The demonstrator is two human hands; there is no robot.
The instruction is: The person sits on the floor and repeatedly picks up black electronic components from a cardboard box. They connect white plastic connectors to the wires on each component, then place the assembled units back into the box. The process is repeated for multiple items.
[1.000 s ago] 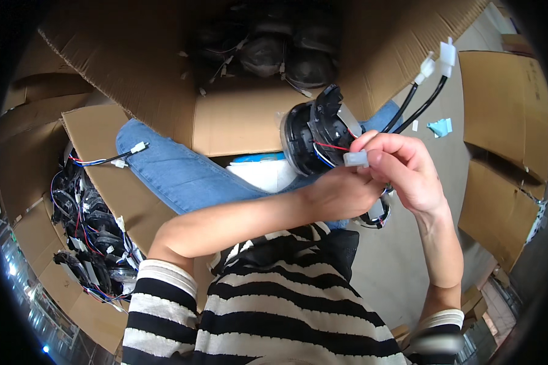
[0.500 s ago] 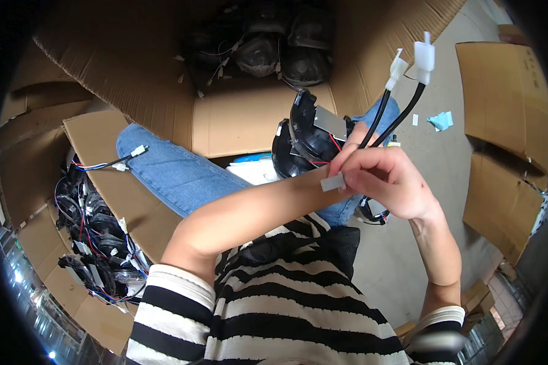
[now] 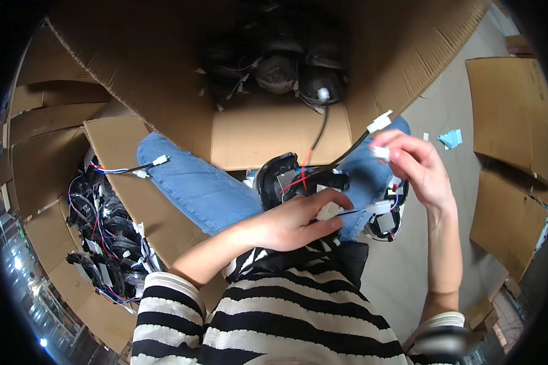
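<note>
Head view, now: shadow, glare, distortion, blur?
Head view: deep shadow in the big carton dims the dark units inside; glare spots at head view's lower left; head view's rim black, edges of right-hand cartons bowed; in head view's lower right, a smear blurs the right sleeve.

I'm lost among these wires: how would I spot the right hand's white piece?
Start at the big open carton. Below its right side is the right hand. The small white piece is between its thumb and finger; the white connector just above, on a black cable, isn't.
</note>
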